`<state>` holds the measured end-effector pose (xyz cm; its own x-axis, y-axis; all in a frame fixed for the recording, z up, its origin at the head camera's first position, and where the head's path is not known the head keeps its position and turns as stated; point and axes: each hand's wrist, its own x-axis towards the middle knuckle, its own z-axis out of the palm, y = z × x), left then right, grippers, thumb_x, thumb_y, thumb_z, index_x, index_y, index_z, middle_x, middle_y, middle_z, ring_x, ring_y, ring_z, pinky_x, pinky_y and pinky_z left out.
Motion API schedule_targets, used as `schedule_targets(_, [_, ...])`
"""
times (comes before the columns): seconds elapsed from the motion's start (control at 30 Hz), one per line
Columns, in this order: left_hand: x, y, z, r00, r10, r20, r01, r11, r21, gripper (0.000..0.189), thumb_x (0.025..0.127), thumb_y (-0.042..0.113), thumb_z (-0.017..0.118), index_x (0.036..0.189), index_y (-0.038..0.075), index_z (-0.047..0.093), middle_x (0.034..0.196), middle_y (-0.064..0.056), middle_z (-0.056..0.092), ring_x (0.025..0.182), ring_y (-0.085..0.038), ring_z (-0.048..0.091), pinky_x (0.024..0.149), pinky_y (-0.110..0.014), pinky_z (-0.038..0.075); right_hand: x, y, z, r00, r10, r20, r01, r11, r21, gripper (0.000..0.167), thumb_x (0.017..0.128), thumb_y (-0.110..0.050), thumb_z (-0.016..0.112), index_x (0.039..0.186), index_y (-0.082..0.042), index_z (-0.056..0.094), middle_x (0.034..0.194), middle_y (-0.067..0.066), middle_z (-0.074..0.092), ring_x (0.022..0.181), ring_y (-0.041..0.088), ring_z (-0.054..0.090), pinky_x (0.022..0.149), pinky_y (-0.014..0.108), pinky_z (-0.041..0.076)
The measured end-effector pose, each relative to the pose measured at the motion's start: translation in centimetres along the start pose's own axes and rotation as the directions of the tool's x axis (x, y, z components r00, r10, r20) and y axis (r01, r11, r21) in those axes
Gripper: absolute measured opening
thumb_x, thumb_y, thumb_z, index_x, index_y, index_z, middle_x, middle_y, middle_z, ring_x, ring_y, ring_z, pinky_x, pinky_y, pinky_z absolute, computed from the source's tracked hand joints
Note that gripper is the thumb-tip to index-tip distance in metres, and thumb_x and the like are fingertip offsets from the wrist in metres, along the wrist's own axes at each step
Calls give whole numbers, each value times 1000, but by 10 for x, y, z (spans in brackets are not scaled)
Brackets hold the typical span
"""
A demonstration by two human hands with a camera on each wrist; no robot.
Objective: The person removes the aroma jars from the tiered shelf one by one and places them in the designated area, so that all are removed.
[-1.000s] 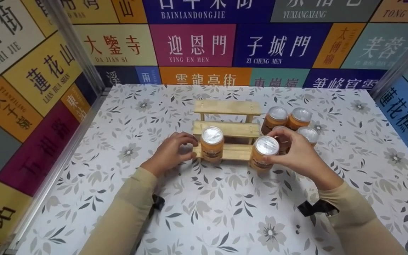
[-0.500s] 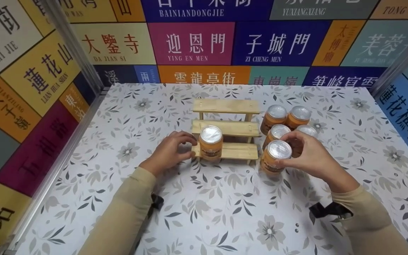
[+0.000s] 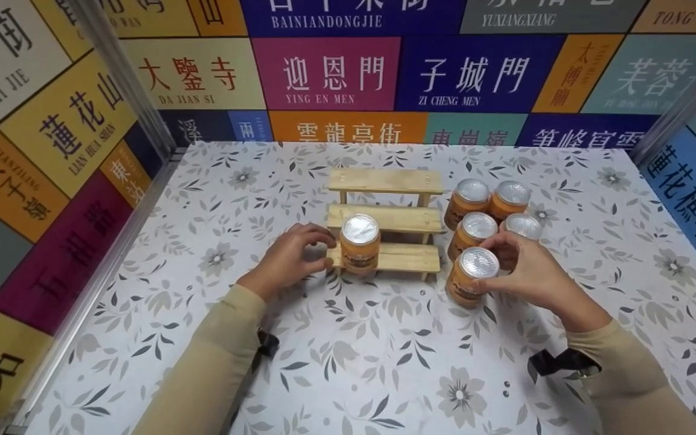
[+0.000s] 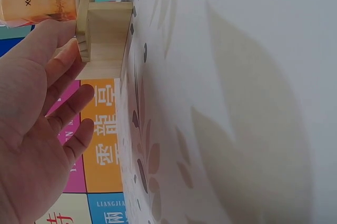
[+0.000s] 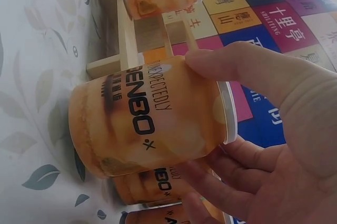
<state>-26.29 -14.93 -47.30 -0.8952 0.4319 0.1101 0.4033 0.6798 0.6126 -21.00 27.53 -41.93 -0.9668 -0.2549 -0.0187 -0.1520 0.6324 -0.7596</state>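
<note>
My right hand [image 3: 532,278] grips an orange drink can [image 3: 466,284] with a silver lid. Thumb and fingers are around its upper part, and it stands upright close over the tabletop, right of the stepped wooden stand [image 3: 411,258]. In the right wrist view, the held can [image 5: 142,119] shows dark lettering on its side. A matching can [image 3: 360,241] sits upright on the left part of the lowest step. Beside it, my left hand [image 3: 290,257] holds the left end of that step; in the left wrist view, thumb and forefinger meet the board's end [image 4: 84,40], other fingers spread loosely.
Right of the stand, several matching cans are grouped: one just behind the held can [image 3: 475,232], two at the back, including a rear can [image 3: 510,199], and one partly behind my right hand [image 3: 523,226]. A flower-patterned sheet [image 3: 354,362] covers the table; lettered panels [image 3: 330,75] enclose it.
My right hand has carried its can right and toward me, away from the stand's lowest step, uncovering the can behind it. My left hand and the can on the step have stayed put.
</note>
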Motion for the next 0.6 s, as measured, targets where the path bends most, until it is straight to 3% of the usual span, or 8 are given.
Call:
schedule_targets(0.17, [0,0,0,1000,-1,0,1,1000,-1,28,88,24,80,115,17,74,131,5,66,122,-18,57,109,-38,48,-1,4,0,1000,9,-2,-9,1000,-6,66,72,-23,95,124,1,60,118,18,69,103,20,66,87,24,55])
schedule_targets(0.37, [0,-1,1,999,41,-21,-41,999,-1,27,89,23,80,114,14,74,130,2,68,120,-21,59,105,-39,51,-1,7,-1,1000,21,0,-21,999,-25,65,73,-24,95,123,-1,60,114,16,70,98,16,66,83,23,55])
schedule_targets(0.6, [0,0,0,999,28,-19,-28,1000,-5,28,88,23,81,114,15,74,130,3,68,119,-20,60,105,-39,51,0,7,-1,1000,7,16,-6,999,-41,68,72,-25,95,124,0,59,115,16,70,100,20,66,84,22,55])
